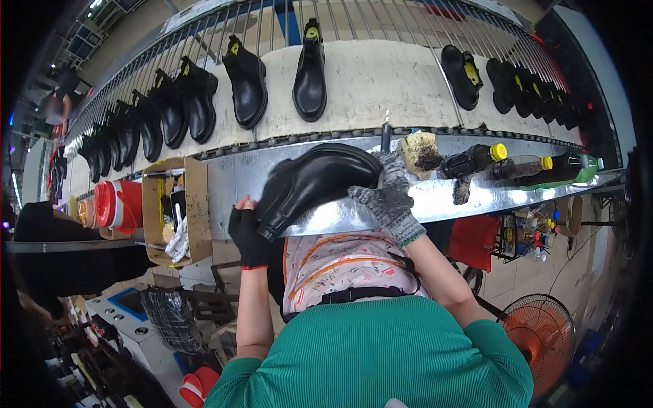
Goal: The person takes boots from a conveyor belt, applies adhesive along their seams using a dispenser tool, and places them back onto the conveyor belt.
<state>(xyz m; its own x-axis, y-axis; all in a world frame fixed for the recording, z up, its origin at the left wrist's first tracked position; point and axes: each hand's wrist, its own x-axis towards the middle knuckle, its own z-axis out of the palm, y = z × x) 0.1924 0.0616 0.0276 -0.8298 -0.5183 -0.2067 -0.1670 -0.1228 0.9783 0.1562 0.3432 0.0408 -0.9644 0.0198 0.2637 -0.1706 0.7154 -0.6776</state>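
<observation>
A glossy black ankle boot (316,177) lies tilted on its side over the metal ledge, its toe to the right. My left hand (246,234), in a black fingerless glove, grips the boot at its lower left end. At the toe, my right hand (389,197), in a grey knitted glove, is wrapped around the front of the boot; some of its fingers are hidden beneath. Just right of that hand sits a stained yellowish sponge (420,153). A dark bottle with a yellow cap (469,162) lies beyond the sponge.
Black boots (311,78) stand in a row on the pale conveyor (381,75) ahead, bordered by a chain (272,141). More bottles (564,168) lie along the ledge's right end. A cardboard box (197,217) and red bucket (117,204) are at left; a fan (537,340) stands behind right.
</observation>
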